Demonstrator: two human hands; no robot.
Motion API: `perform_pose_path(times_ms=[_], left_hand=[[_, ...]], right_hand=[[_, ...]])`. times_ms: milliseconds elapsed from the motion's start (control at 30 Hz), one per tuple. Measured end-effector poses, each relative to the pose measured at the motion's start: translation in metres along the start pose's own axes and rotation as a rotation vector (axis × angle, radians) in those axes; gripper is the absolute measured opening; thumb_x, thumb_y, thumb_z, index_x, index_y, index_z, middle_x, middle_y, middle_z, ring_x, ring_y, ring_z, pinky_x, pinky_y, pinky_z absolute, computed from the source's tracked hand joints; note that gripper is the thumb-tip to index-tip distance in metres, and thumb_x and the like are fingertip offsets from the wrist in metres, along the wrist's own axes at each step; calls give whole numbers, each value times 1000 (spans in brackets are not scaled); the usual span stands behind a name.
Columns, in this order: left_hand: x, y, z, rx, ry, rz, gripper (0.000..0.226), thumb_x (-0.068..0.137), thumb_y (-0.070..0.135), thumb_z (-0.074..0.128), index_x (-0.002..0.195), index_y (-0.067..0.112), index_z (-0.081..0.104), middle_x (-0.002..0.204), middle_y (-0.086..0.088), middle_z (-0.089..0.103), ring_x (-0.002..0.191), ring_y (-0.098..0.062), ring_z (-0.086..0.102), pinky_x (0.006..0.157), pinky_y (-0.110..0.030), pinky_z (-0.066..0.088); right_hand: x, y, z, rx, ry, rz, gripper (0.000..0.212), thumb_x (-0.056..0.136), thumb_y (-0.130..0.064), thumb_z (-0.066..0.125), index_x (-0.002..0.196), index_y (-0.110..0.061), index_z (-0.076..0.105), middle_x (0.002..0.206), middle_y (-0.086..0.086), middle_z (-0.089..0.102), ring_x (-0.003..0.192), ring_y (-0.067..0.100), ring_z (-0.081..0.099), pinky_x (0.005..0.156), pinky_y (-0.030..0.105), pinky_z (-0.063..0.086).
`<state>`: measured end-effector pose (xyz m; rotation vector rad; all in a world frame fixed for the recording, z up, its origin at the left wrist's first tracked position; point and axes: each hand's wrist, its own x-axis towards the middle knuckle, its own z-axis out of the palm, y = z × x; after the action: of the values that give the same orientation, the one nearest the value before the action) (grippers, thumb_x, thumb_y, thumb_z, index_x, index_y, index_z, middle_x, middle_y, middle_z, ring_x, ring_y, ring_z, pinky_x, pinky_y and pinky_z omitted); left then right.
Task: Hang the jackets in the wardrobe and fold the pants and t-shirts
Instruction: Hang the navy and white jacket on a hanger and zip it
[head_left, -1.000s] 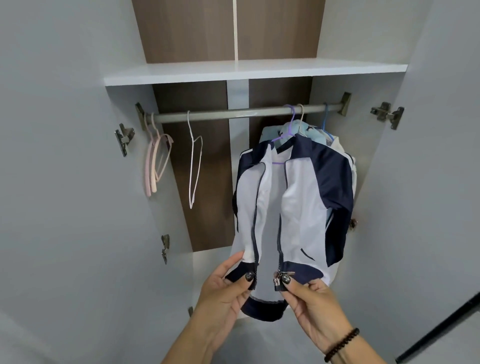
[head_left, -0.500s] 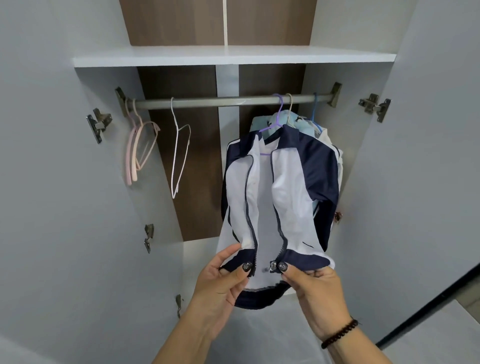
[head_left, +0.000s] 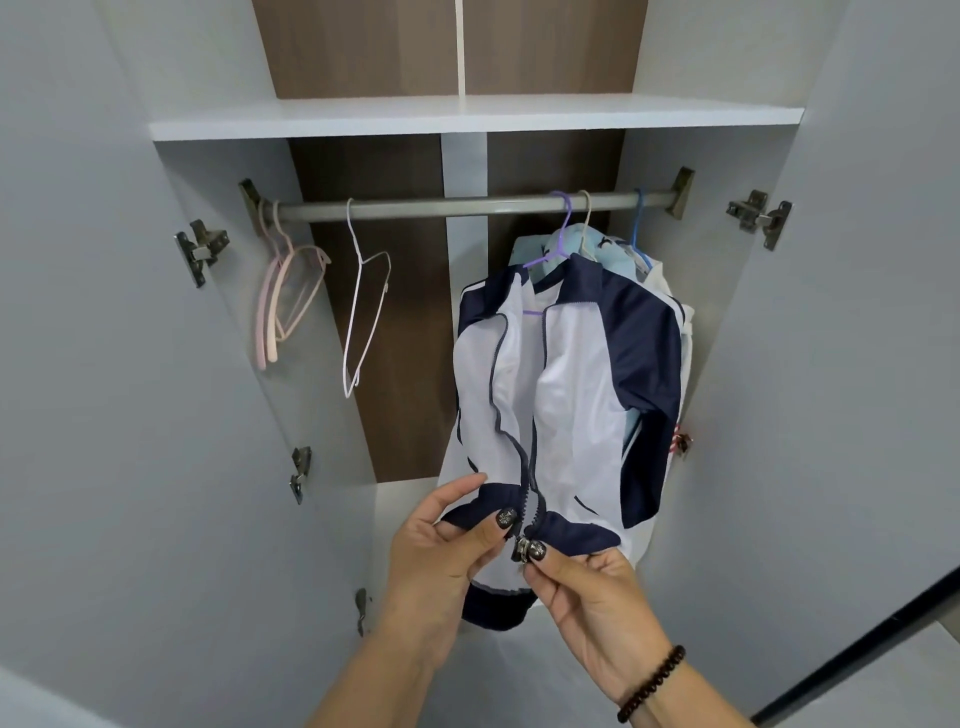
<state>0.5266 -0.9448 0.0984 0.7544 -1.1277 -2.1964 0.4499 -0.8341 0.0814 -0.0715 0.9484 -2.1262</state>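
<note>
A white and navy jacket (head_left: 571, 395) hangs on a purple hanger (head_left: 558, 249) from the grey rail (head_left: 467, 206) inside the open wardrobe. Its front is unzipped. My left hand (head_left: 447, 551) pinches the left side of the navy hem beside the zip. My right hand (head_left: 587, 597) holds the metal zip slider (head_left: 522, 548) at the bottom of the right side. The two hem ends meet between my thumbs. Behind this jacket hang a light blue garment (head_left: 597, 247) and a white one (head_left: 675, 312) on other hangers.
Pink hangers (head_left: 283, 301) and a white wire hanger (head_left: 363, 312) hang bare at the rail's left. A white shelf (head_left: 467, 117) runs above the rail. Both wardrobe doors stand open, with metal hinges (head_left: 202, 249) on their inner sides.
My hands have brought the two bottom ends of the zip together, and my right hand now grips the slider. The view has shifted slightly.
</note>
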Motion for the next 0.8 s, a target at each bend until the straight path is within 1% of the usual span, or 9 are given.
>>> perform_pose_path(times_ms=[33, 100, 200, 333, 400, 467, 533, 667, 800], left_hand=[[1, 0, 2, -1, 6, 8, 53, 49, 6, 80, 100, 13, 72, 76, -20, 72, 69, -23, 70, 67, -27, 58], [3, -1, 3, 15, 12, 26, 56, 45, 9, 82, 100, 13, 72, 80, -22, 73, 73, -26, 70, 74, -33, 59], [5, -4, 3, 77, 12, 50, 54, 49, 7, 81, 103, 12, 71, 87, -21, 74, 78, -29, 71, 82, -39, 57], [7, -8, 3, 144, 15, 81, 50, 55, 3, 80, 103, 12, 71, 81, -17, 74, 73, -25, 70, 77, -36, 57], [9, -8, 2, 180, 18, 89, 45, 62, -3, 79, 103, 12, 71, 82, -16, 75, 72, -23, 70, 76, -35, 57], [10, -8, -1, 206, 14, 96, 42, 68, -8, 76, 104, 13, 70, 84, -16, 75, 72, -22, 70, 73, -33, 57], [12, -7, -3, 228, 15, 106, 41, 70, -9, 76, 103, 14, 70, 86, -14, 75, 71, -20, 71, 70, -29, 56], [15, -4, -7, 258, 16, 112, 40, 71, -10, 75, 103, 13, 70, 88, -12, 76, 75, -20, 72, 71, -30, 56], [16, -3, -10, 279, 6, 106, 38, 72, -11, 75, 102, 12, 69, 85, -11, 76, 72, -17, 72, 67, -25, 56]], right_hand=[[0, 0, 0, 10, -2, 5, 24, 48, 8, 72, 71, 3, 73, 82, 23, 71, 68, 26, 71, 58, 29, 58], [1, -1, 0, 19, -9, 8, 24, 49, 7, 71, 72, 2, 74, 83, 22, 71, 69, 25, 71, 59, 29, 58], [2, 0, -1, 24, 5, 10, 26, 48, 6, 72, 73, 1, 75, 84, 21, 72, 71, 24, 71, 60, 27, 58], [3, 3, 0, 33, 46, -1, 25, 47, 5, 72, 71, -1, 75, 83, 20, 72, 68, 22, 71, 58, 26, 58], [4, 6, 1, 50, 67, -13, 20, 53, 9, 69, 70, 0, 74, 82, 20, 72, 67, 22, 71, 58, 26, 58], [4, 9, 2, 78, 91, -25, 20, 61, 14, 62, 73, 2, 73, 82, 20, 72, 67, 22, 71, 57, 26, 58], [4, 13, 5, 99, 108, -39, 23, 64, 14, 59, 71, 0, 75, 81, 19, 72, 66, 21, 71, 56, 25, 58], [3, 18, 13, 113, 141, -64, 25, 65, 13, 59, 68, -4, 76, 81, 17, 73, 66, 20, 71, 56, 24, 58], [4, 22, 15, 138, 188, -65, 31, 78, 20, 53, 71, -1, 76, 83, 18, 73, 67, 20, 71, 57, 24, 58]])
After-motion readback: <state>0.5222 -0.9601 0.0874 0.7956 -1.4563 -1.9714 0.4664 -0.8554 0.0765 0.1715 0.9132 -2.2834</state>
